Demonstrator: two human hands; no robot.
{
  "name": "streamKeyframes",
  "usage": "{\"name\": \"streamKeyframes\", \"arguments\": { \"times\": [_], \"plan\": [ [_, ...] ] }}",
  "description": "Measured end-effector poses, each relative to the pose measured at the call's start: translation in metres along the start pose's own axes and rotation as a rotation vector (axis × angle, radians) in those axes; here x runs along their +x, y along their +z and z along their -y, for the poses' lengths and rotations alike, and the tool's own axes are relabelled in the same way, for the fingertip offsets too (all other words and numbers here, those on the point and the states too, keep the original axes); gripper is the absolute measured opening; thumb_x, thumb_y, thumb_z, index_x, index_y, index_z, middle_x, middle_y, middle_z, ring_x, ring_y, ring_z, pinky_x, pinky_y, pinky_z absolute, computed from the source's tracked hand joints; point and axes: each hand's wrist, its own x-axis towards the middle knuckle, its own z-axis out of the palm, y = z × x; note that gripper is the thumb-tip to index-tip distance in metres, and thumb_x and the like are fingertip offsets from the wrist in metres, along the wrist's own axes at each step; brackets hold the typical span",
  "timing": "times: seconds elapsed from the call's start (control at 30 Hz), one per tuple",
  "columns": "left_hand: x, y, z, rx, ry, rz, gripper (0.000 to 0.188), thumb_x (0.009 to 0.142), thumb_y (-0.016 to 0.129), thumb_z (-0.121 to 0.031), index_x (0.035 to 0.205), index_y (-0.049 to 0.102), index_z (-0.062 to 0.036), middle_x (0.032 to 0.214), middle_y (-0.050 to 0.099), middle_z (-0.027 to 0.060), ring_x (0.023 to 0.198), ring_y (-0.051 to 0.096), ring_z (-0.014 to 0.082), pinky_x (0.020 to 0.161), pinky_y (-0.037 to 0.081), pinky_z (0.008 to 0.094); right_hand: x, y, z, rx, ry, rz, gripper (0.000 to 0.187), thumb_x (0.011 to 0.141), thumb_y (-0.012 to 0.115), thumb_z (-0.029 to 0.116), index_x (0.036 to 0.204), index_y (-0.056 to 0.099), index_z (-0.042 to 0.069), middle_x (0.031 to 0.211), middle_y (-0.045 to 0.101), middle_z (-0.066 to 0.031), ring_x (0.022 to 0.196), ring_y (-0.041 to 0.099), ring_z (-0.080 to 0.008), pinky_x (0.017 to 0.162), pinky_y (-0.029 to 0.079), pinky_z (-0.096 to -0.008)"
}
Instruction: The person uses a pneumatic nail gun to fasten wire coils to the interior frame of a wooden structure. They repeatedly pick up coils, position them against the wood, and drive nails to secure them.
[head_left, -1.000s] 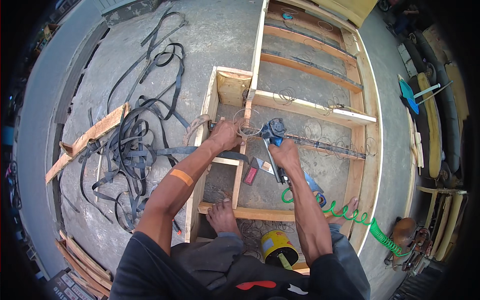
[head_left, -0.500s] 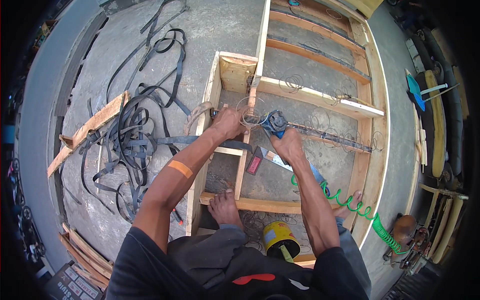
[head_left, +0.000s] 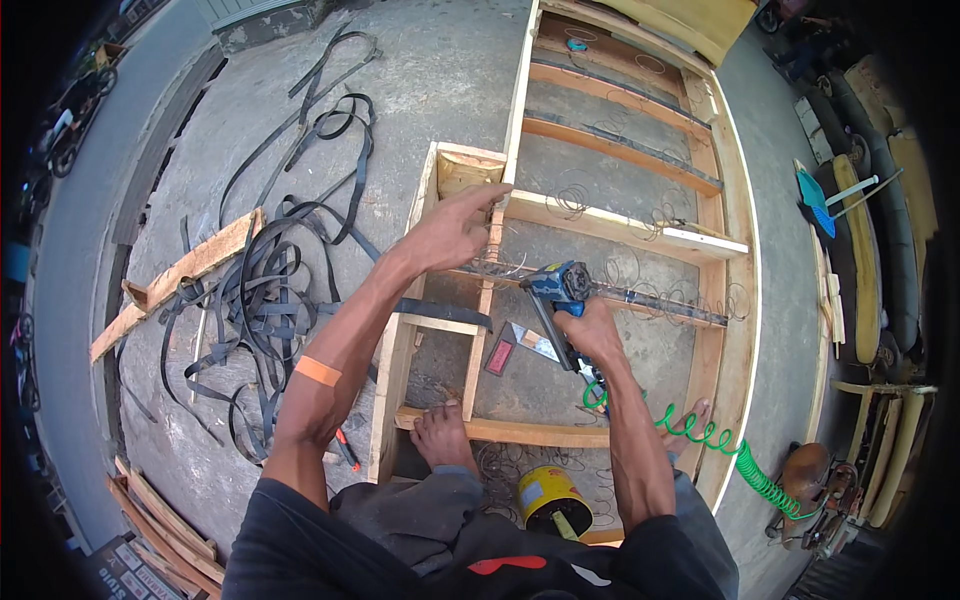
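My right hand (head_left: 592,328) grips a blue staple gun (head_left: 563,282), held above the wooden frame (head_left: 640,228); a green coiled air hose (head_left: 765,478) trails off right. My left hand (head_left: 452,232) holds nothing; its fingers reach forward, apart, over the frame's left part near the corner of a wooden box section (head_left: 468,170). Below and beside it, a wire spring (head_left: 497,262) sits where a strap-covered slat (head_left: 650,298) meets a crosspiece. More wire springs (head_left: 570,200) stand along the rails. A black strap (head_left: 440,312) crosses the near left section.
Black straps (head_left: 265,310) lie tangled on the concrete at left, beside a loose plank (head_left: 180,280). Inside the frame are a red block-shaped item (head_left: 498,357) and a metal blade (head_left: 535,341). A yellow bucket (head_left: 553,488) stands by my feet. A blue dustpan (head_left: 815,203) is at right.
My left hand has let go of the spring on the slat and lifted away, fingers now stretched forward. The staple gun has drawn back right from the spring. My view has shifted slightly.
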Motion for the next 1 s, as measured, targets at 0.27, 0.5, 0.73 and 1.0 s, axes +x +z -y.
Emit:
{"name": "streamKeyframes", "arguments": {
  "times": [0.27, 0.5, 0.73, 1.0],
  "plan": [
    [0.04, 0.02, 0.072, 0.216, -0.134, 0.25, 0.066, 0.104, 0.049, -0.053, 0.153, 0.048, -0.009, 0.155, 0.05, 0.0204, 0.144, 0.047, 0.0391, 0.122, 0.036, 0.0439, 0.005, 0.051, 0.009, 0.007, -0.071, 0.03, 0.039, 0.076, 0.069, 0.027, 0.09, 0.072, -0.009, 0.079, 0.071, -0.0288, 0.078, 0.073, -0.0414, 0.076, 0.055, -0.0473],
    [0.074, 0.03, 0.108, 0.259, -0.297, 0.189, 0.068, 0.104, 0.04, -0.06, 0.134, 0.065, -0.0037, 0.131, 0.067, 0.0253, 0.126, 0.061, 0.0429, 0.108, 0.046, 0.0494, 0.024, 0.071, 0.022, -0.057, -0.192, -0.021, 0.04, 0.078, 0.071, 0.029, 0.093, 0.074, -0.007, 0.086, 0.071, -0.0337, 0.088, 0.072, -0.0481, 0.082, 0.055, -0.0508],
    [0.076, 0.032, 0.112, 0.378, -0.46, 0.212, 0.072, 0.103, 0.036, -0.065, 0.127, 0.072, -0.0071, 0.13, 0.069, 0.0231, 0.126, 0.062, 0.041, 0.107, 0.047, 0.0514, 0.024, 0.087, 0.041, -0.113, -0.108, -0.004, 0.037, 0.082, 0.068, 0.027, 0.103, 0.074, -0.003, 0.095, 0.071, -0.0336, 0.097, 0.07, -0.0508, 0.09, 0.054, -0.0541],
    [0.089, 0.029, 0.118, 0.356, -0.455, 0.294, 0.079, 0.105, 0.032, -0.064, 0.129, 0.068, 0.0013, 0.138, 0.064, 0.0257, 0.131, 0.058, 0.0433, 0.112, 0.044, 0.0481, 0.028, 0.078, 0.073, -0.269, -0.132, 0.072, 0.035, 0.082, 0.068, 0.022, 0.096, 0.073, -0.009, 0.092, 0.07, -0.037, 0.095, 0.071, -0.0498, 0.087, 0.055, -0.0514]
  ]
}}
